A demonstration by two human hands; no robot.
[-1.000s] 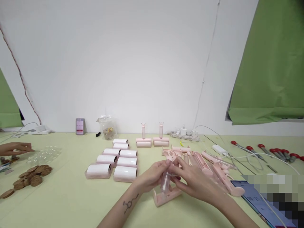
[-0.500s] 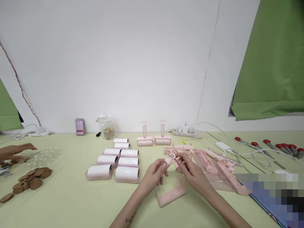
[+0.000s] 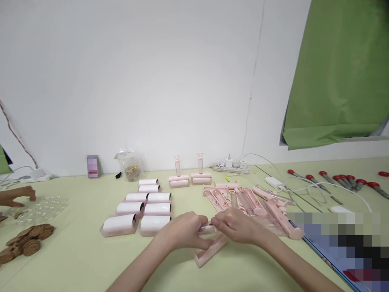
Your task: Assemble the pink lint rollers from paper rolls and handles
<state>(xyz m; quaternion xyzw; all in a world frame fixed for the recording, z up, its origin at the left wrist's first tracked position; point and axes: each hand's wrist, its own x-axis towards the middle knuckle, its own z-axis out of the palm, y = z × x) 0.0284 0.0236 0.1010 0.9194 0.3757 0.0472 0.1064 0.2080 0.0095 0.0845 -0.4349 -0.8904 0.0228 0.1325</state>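
Observation:
In front of me my left hand [image 3: 187,231] is wrapped around a translucent pink handle tube [image 3: 207,228]. My right hand [image 3: 238,225] closes on the right end of the same tube, and its fingers hide that end. Just under the hands a pink lint roller cover [image 3: 209,254] lies tilted on the table. To the right of the hands spreads a pile of loose pink lint roller parts [image 3: 251,200], some long and trough-shaped. Several white sticky rolls in clear pink cases [image 3: 156,224] stand to the left.
Two assembled pink lint rollers [image 3: 201,178] stand near the wall. Behind the parts are a power strip [image 3: 231,167] and cables; red-handled tools [image 3: 325,174] lie at the right. Another person's hand [image 3: 18,196] is at far left, by brown discs [image 3: 32,245] and bubble wrap [image 3: 42,209].
My hands have come together lower down, from a small pink looped piece to gripping the handle tube. The view has shifted right. The other person's hand has moved slightly.

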